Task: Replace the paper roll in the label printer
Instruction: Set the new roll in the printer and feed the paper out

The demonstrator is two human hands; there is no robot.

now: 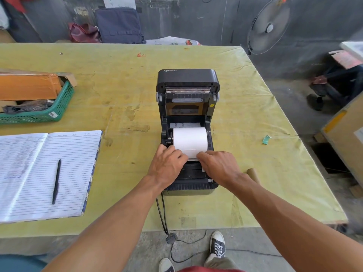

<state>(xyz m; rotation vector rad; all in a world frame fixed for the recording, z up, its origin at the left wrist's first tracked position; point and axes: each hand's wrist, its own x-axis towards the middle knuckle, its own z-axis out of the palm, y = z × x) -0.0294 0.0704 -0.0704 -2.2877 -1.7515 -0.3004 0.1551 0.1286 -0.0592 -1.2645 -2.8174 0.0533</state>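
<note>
Both hands are laid palm-down on the near part of the open label printer (188, 134). The left hand (167, 163) is set at about seven o'clock from the paper roll (190, 141), its fingers curled against the roll's near-left edge; the right hand (218, 165) is set at about five o'clock, its fingers bent onto the loose end of the paper (193, 157). The paper's leading edge appears to be pinched or pressed between the two sets of fingertips, though the exact grip is hidden beneath the knuckles and cannot be told for certain.

The white roll is already seated in the printer's bay, between the side holders, with the lid (187, 77) tilted back at twelve o'clock. The feeding step is judged to be in hand: the free end is being drawn toward the six o'clock side over the black feed path (193, 171). Next, the paper would need to be kept straight and flat between the guides and carried across to the front slot before the lid is lowered.

An empty cardboard core (253, 173) lies on the yellow-green table (121, 91) at three o'clock from the right wrist. An open notebook (45, 173) with a pen (56, 181) lies at nine o'clock, and a green basket (59, 108) at ten o'clock.
</note>
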